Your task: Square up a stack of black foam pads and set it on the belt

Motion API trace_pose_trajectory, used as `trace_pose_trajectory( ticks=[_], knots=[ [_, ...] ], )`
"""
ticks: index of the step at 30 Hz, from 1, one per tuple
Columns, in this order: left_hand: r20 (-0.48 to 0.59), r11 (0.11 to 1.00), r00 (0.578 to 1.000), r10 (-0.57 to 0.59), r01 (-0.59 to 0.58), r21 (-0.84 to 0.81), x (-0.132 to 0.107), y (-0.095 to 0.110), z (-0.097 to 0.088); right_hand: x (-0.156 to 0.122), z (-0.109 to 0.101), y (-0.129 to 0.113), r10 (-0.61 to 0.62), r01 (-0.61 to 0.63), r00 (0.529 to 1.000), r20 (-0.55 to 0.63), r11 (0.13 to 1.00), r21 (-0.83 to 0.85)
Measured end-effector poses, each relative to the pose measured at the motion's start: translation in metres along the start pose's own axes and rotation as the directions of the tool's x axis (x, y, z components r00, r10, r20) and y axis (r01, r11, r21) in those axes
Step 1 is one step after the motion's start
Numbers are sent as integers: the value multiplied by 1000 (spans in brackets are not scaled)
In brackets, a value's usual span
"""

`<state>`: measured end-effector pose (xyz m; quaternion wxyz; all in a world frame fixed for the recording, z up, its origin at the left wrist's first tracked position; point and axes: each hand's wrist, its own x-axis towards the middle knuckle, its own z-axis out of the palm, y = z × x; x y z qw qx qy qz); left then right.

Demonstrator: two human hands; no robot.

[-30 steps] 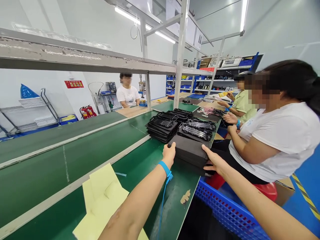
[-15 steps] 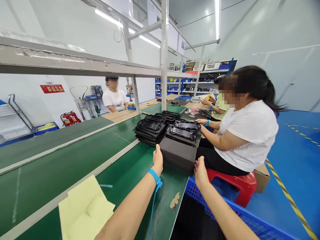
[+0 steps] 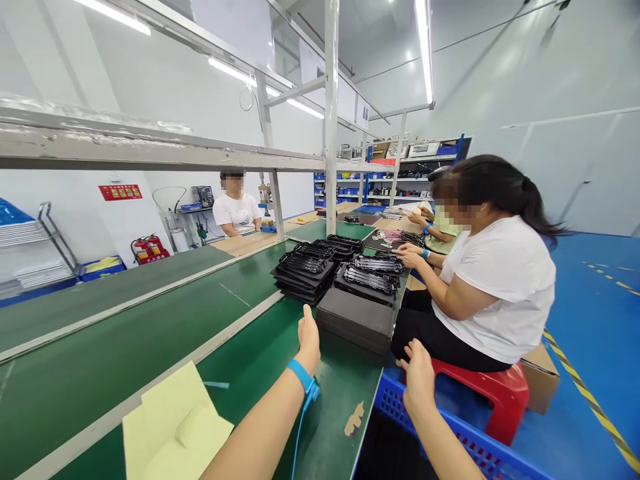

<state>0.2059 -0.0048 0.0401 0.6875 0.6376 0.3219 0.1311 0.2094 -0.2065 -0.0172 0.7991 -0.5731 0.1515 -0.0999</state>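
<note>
My left hand [image 3: 309,340], with a blue wrist strap [image 3: 302,375], stands upright on the green bench top [image 3: 340,387], just left of a stack of dark foam-like pads [image 3: 355,319]. My right hand [image 3: 419,377] hangs past the bench edge, near the stack's front right corner and apart from it. Neither hand holds anything. Beyond the pads lie piles of black plastic frames [image 3: 304,273]. A pale yellow folded sheet [image 3: 173,427] lies near my left forearm. A seated co-worker's hands [image 3: 409,252] rest near the frames.
A blue plastic crate [image 3: 450,433] stands below the bench edge. A co-worker sits on a red stool [image 3: 500,393] beside a cardboard box [image 3: 537,377]. More co-workers sit farther along and across the bench, under a white metal shelf frame [image 3: 330,127].
Both my hands have drawn back from the sides of the dark stack toward me, and my right hand has dropped past the bench edge. The view has swung left.
</note>
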Motion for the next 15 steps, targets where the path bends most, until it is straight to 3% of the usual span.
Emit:
trace_pose_trajectory(
  ticks=[2,3,5,6,7,8,11,15],
  knots=[
    [-16,999,998,54,-54,-3,-8,1,-12,-32,-6,-3,-70,70,997,-19,997,11],
    [-19,996,996,92,-92,0,-13,1,-16,-52,-5,-2,-108,108,994,29,994,7],
    [-20,983,983,183,-183,19,-23,3,-24,-98,6,3,-113,124,965,236,992,-31],
    [-17,972,972,232,-232,35,-28,5,-27,-123,15,8,-83,108,919,385,993,-46],
    [-10,957,959,285,-284,56,-33,7,-30,-147,26,14,-41,75,839,543,996,-40],
    [1,938,941,338,-337,81,-38,9,-34,-170,36,22,-53,49,786,616,999,23],
    [27,856,873,488,-484,180,-52,13,-55,-227,64,52,-124,3,749,651,983,184],
    [14,753,807,591,-558,350,-76,11,-101,-276,81,86,91,-190,659,746,981,49]
  ],
)
